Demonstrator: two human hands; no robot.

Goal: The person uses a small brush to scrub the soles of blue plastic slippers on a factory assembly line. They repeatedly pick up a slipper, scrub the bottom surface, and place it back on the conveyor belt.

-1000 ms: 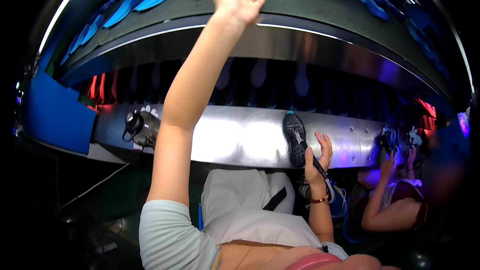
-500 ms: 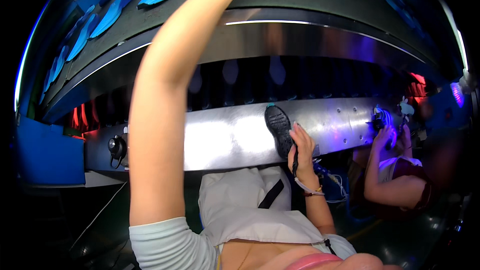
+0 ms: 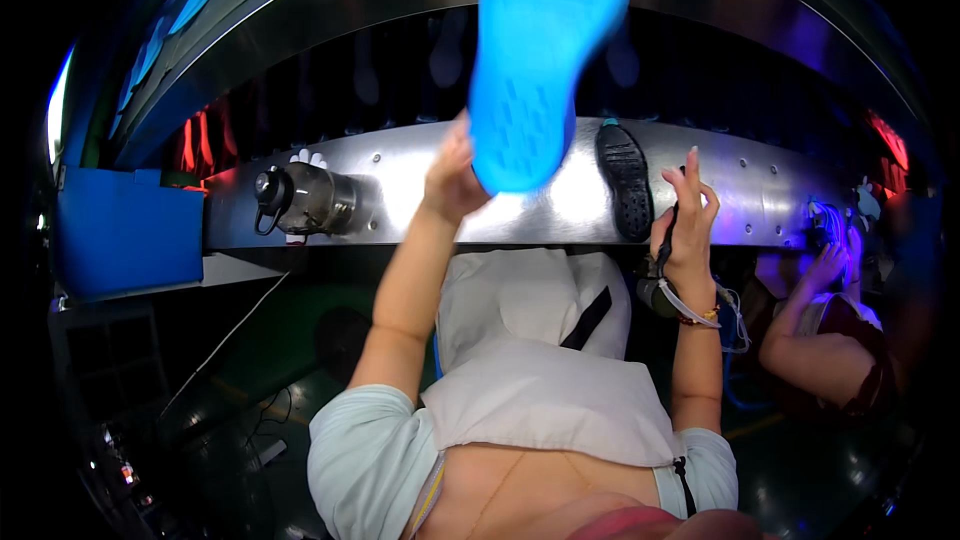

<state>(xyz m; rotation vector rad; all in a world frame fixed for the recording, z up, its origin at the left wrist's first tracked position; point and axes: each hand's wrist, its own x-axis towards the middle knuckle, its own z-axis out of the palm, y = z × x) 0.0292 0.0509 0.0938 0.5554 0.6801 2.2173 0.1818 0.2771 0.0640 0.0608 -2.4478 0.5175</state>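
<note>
My left hand (image 3: 455,175) grips a bright blue shoe sole (image 3: 530,70) by its edge near the rounded lower end. The sole is raised above the metal ledge, its patterned face showing, and its top runs out of view. On the ledge lies a black shoe sole (image 3: 623,183) with a small teal bit at its far tip. Just right of that sole is my right hand (image 3: 688,225), with a thin black pen-like tool (image 3: 665,250) held against the palm by the thumb; some of its fingers are raised. What the tool is, I cannot make out.
A dark bottle with a black cap (image 3: 305,198) lies on the metal ledge (image 3: 400,165) at left, beside a white glove-like thing (image 3: 308,158). Sole shapes show in the dark gap behind. At left is a blue box (image 3: 125,235); at right, a co-worker's hands (image 3: 835,260) under violet light.
My left hand has come back from the far belt, bringing the blue sole over the ledge. My right hand has drawn slightly away from the black sole. The view has shifted.
</note>
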